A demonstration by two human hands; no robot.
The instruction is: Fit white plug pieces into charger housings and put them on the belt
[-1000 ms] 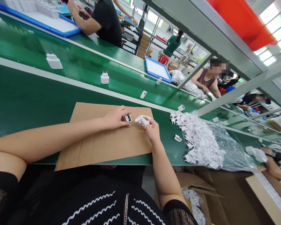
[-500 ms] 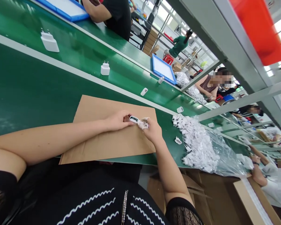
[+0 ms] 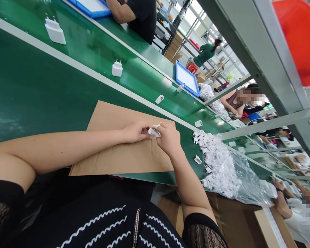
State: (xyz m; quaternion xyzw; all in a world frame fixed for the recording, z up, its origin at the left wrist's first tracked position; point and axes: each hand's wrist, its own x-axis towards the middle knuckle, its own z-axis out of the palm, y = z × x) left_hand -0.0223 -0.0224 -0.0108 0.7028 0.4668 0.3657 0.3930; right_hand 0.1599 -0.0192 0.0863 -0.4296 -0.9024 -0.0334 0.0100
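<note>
Over the brown cardboard sheet (image 3: 119, 155), both hands meet at a small white charger housing (image 3: 151, 131). The fingers of my left hand (image 3: 136, 132) are wrapped round its left side. My right hand (image 3: 168, 137) is closed on a small white piece (image 3: 156, 129), pressed against the housing's right end. The fingers partly hide both parts. To the right of the sheet lies a loose white piece (image 3: 197, 159), beside a large heap of white plug parts (image 3: 217, 165) that spills from a clear plastic bag (image 3: 250, 182).
White chargers (image 3: 117, 68) stand spaced along the green belt (image 3: 88, 58) beyond a pale rail. Blue-framed trays (image 3: 187, 79) lie on its far side. A grey metal frame (image 3: 263, 62) slants overhead at right. Co-workers sit around; a person's gloved hand (image 3: 277, 184) is near the bag. Open cartons stand below right.
My right hand has brought the white piece up against the housing, whose open end no longer shows. The camera view has shifted slightly.
</note>
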